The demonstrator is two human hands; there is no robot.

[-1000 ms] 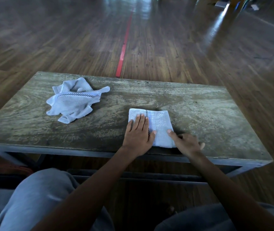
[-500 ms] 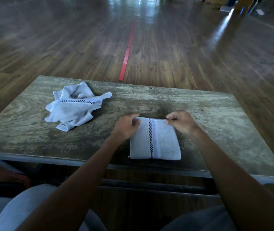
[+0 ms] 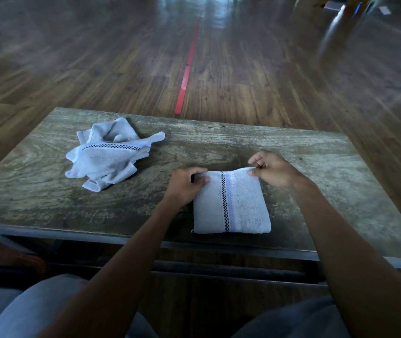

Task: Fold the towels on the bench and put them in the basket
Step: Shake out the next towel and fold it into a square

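A light blue towel (image 3: 233, 206), folded into a small square with a black checkered stripe down its middle, lies near the front edge of the worn wooden bench (image 3: 316, 172). My left hand (image 3: 186, 182) pinches its far left corner. My right hand (image 3: 271, 170) pinches its far right corner, which is lifted slightly off the bench. A second light blue towel (image 3: 108, 156) with the same checkered stripe lies crumpled at the bench's back left. No basket is in view.
Dark wooden floor (image 3: 267, 69) stretches beyond the bench, with a red tape line (image 3: 187, 74) running away from its far edge. My knees in grey trousers (image 3: 36, 311) sit below the bench's front edge. Something red-orange (image 3: 11, 261) lies low at the left.
One second ago my left hand pressed flat on the folded towel and my right touched its near corner. Both hands then moved to the far corners, which they now pinch.
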